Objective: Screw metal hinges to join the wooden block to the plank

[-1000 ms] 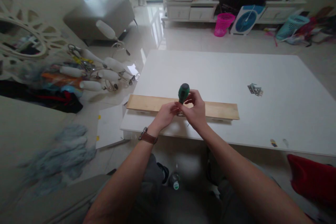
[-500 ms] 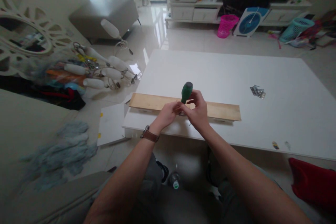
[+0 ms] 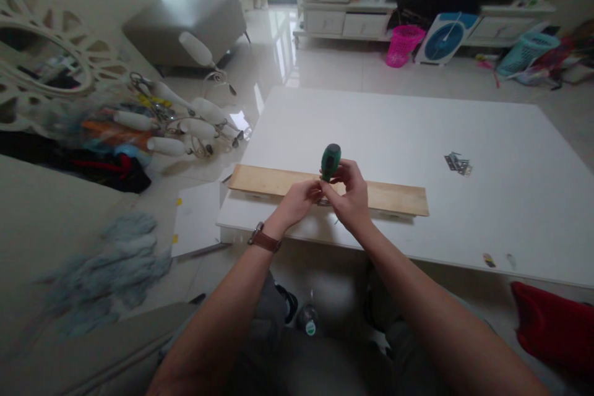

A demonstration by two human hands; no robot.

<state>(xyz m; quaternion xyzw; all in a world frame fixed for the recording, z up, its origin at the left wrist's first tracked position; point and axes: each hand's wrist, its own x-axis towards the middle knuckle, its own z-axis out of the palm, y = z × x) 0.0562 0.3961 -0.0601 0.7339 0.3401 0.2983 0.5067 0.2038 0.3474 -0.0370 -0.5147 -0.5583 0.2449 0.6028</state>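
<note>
A green-handled screwdriver (image 3: 330,159) stands nearly upright over a long wooden board (image 3: 394,197) that lies along the near edge of the white table (image 3: 399,130). My right hand (image 3: 351,195) is closed round the screwdriver's handle from the right. My left hand (image 3: 298,201), with a brown watch strap at the wrist, pinches something small at the screwdriver's tip on the board; what it pinches is hidden by the fingers.
Several small metal hinges (image 3: 458,164) lie on the table to the right. A chandelier with white lamps (image 3: 185,124) rests on the floor at the left. A red cloth (image 3: 552,322) is at the lower right, a bottle (image 3: 307,320) between my legs.
The screwdriver's handle has shifted slightly to the right and stands a little more upright. Both hands stay at the same spot on the board.
</note>
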